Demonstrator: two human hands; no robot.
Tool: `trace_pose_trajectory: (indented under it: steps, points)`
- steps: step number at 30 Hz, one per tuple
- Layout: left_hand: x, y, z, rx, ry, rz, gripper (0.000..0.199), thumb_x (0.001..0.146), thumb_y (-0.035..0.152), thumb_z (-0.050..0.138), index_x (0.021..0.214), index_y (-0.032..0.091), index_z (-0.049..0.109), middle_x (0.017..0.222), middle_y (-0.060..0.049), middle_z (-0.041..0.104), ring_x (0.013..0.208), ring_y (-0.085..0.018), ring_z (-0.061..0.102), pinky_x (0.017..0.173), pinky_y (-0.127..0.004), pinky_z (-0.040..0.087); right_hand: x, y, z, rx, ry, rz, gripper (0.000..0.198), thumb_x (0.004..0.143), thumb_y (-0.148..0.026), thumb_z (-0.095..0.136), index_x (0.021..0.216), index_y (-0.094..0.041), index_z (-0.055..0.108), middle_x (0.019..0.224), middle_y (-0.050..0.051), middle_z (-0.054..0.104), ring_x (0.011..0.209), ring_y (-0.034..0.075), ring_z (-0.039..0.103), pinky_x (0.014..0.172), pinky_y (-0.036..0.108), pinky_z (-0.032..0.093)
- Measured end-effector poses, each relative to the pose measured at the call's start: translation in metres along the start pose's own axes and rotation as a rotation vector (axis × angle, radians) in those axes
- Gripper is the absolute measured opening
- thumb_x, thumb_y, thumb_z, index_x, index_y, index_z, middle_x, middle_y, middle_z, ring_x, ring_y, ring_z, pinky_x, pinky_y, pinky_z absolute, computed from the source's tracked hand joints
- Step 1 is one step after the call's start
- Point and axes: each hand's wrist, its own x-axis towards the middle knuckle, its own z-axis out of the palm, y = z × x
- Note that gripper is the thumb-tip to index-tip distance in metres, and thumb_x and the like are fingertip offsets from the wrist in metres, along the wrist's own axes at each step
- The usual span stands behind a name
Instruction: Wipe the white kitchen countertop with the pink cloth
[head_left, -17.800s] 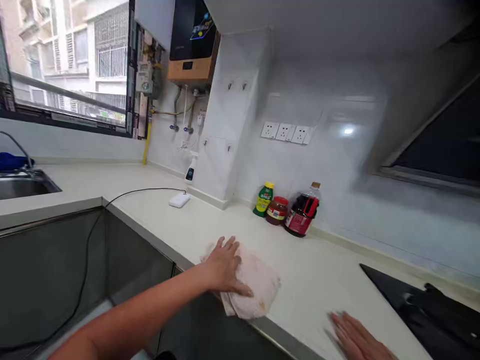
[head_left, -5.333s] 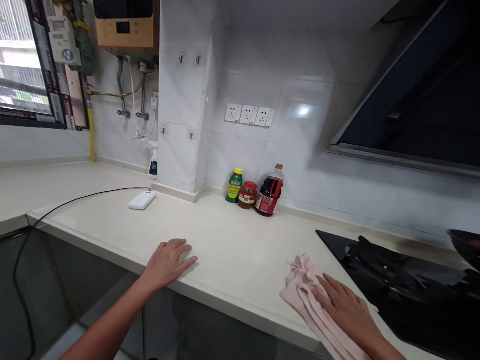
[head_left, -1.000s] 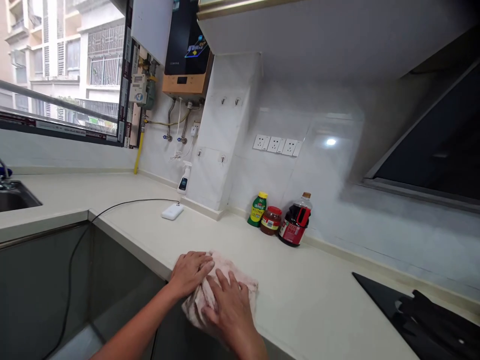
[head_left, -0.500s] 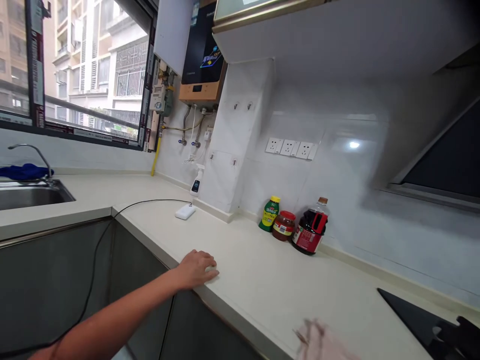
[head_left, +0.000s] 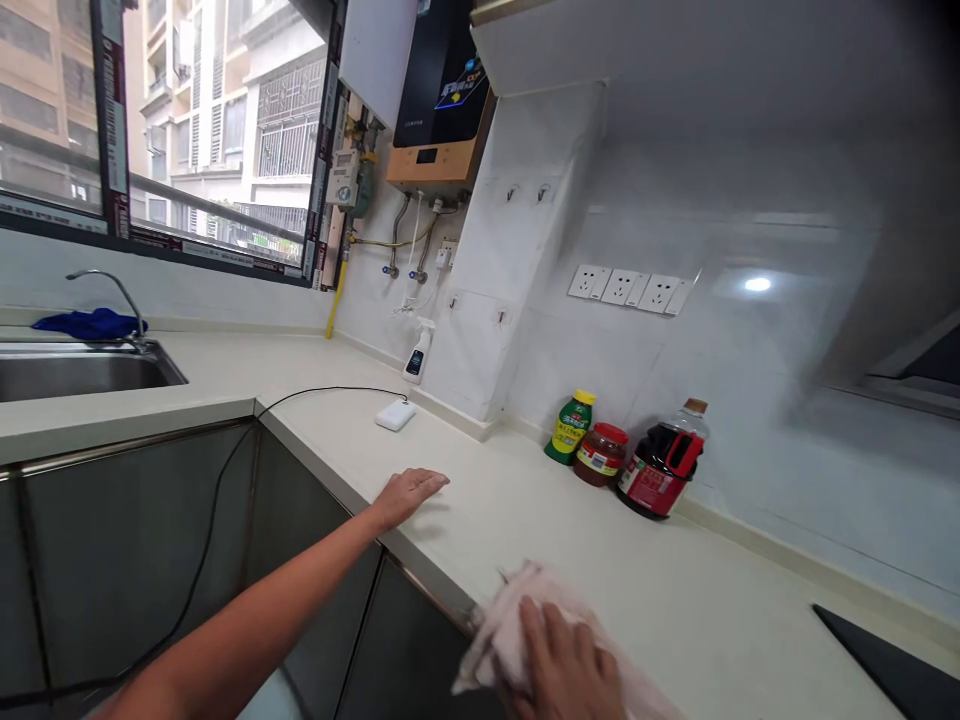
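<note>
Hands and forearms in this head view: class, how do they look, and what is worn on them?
The left hand and right hand are bare, with five-fingered gloves absent and no rings to be seen. The left forearm shows no sleeve, watch or bracelet. The right forearm is out of view, so any sleeve there cannot be told.

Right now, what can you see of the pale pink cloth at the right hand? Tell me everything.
The pale pink, soft-looking fabric cloth is crumpled into loose folds, its outline blurred. It is on or just above the front of the smooth cream countertop, its left corner reaching past the front edge and its lower right running out of frame. The bare right hand covers part of it from above; any grip underneath is hidden.
</note>
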Motion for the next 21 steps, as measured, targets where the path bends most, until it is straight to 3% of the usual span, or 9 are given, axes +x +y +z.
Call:
trace_pose_trajectory:
  steps: [3,6,10,16,21]
  points:
    - [0.003,-0.005,-0.001,-0.069,-0.005,-0.006,0.061,0.100,0.057,0.026,0.117,0.023,0.073,0.128,-0.003,0.071,0.120,-0.021,0.063,0.107,-0.035,0.046,0.063,-0.066,-0.023,0.170,-0.002,-0.111,0.074,0.079,-0.024,0.067,0.149,-0.014,0.042,0.146,0.023,0.046,0.121,0.043,0.050,0.101,0.061,0.041]
    - [0.005,-0.011,-0.003,-0.096,-0.009,-0.009,0.060,0.099,0.056,0.029,0.116,0.019,0.074,0.125,-0.006,0.072,0.118,-0.022,0.064,0.105,-0.034,0.048,0.118,-0.119,-0.037,0.295,0.019,-0.203,0.063,0.089,-0.024,0.057,0.148,-0.010,0.040,0.145,0.024,0.047,0.129,0.042,0.045,0.108,0.062,0.033]
    - [0.007,-0.019,-0.009,-0.066,0.024,-0.033,0.061,0.100,0.054,0.027,0.117,0.017,0.072,0.124,-0.007,0.071,0.117,-0.023,0.063,0.105,-0.034,0.047,0.157,-0.153,-0.039,0.356,0.001,-0.240,0.054,0.095,-0.019,0.041,0.149,-0.011,0.038,0.141,0.022,0.052,0.129,0.040,0.046,0.108,0.065,0.032]
    - [0.003,-0.012,-0.008,0.074,-0.022,0.005,0.055,0.098,0.058,0.037,0.107,0.019,0.075,0.110,-0.005,0.075,0.107,-0.023,0.065,0.096,-0.032,0.049,0.136,-0.142,-0.047,0.362,0.020,-0.215,0.060,0.090,-0.005,0.035,0.150,-0.013,0.038,0.146,0.023,0.047,0.136,0.037,0.043,0.111,0.063,0.032]
    - [-0.007,0.001,-0.003,0.243,-0.058,0.059,0.050,0.096,0.061,0.041,0.106,0.025,0.076,0.112,-0.004,0.075,0.111,-0.024,0.064,0.097,-0.034,0.046,0.081,-0.087,-0.029,0.329,0.043,-0.157,0.065,0.090,-0.006,0.036,0.152,-0.025,0.038,0.156,0.014,0.038,0.143,0.039,0.034,0.112,0.059,0.036]
